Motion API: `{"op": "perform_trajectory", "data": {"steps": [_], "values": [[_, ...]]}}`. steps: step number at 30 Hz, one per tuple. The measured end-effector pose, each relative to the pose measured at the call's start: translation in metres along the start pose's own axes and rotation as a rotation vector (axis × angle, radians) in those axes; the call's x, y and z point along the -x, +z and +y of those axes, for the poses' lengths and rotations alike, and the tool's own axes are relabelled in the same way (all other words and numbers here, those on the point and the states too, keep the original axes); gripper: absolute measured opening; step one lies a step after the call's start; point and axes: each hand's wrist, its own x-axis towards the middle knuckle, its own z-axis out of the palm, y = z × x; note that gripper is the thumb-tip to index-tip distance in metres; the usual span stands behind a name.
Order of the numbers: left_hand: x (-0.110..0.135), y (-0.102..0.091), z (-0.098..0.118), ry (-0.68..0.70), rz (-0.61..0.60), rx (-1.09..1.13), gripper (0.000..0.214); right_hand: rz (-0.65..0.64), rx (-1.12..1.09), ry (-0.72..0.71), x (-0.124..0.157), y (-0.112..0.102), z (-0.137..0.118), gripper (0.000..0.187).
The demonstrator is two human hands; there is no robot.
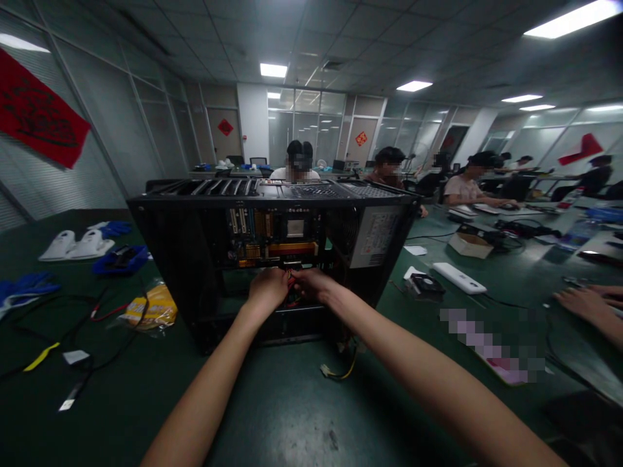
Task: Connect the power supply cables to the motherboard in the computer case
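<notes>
An open black computer case [165, 272] stands on the green table in front of me, its side panel off. Inside sits a motherboard [272, 227] with a square metal chip and orange slots. The power supply [374, 237] fills the case's right part. Both hands reach into the lower middle, below the board. My left hand [270, 285] is closed at a bundle of red and dark wires [293, 295]. Touching the same wires from the right is my right hand [314, 283], fingers pinched. The wire ends are hidden. A loose white power connector [325, 371] hangs out at the front.
A yellow packet [150, 308], a blue tray [119, 261], white slippers [75, 246] and black cables lie left. To the right are a cooling fan [423, 285], a white power strip [458, 277], a cardboard box [470, 243] and another person's hand [581, 303]. People sit beyond.
</notes>
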Motion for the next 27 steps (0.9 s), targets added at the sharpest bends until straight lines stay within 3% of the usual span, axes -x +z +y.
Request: {"op": "perform_trajectory", "data": {"steps": [19,27], "values": [[0.006,-0.006,0.003,0.014,0.004,-0.019,0.043,0.021,0.010,0.006,-0.006,-0.001,-0.001,0.024],[0.003,0.000,0.000,0.037,0.042,-0.049,0.045,0.085,0.105,-0.067,-0.013,0.006,0.001,0.026]]}}
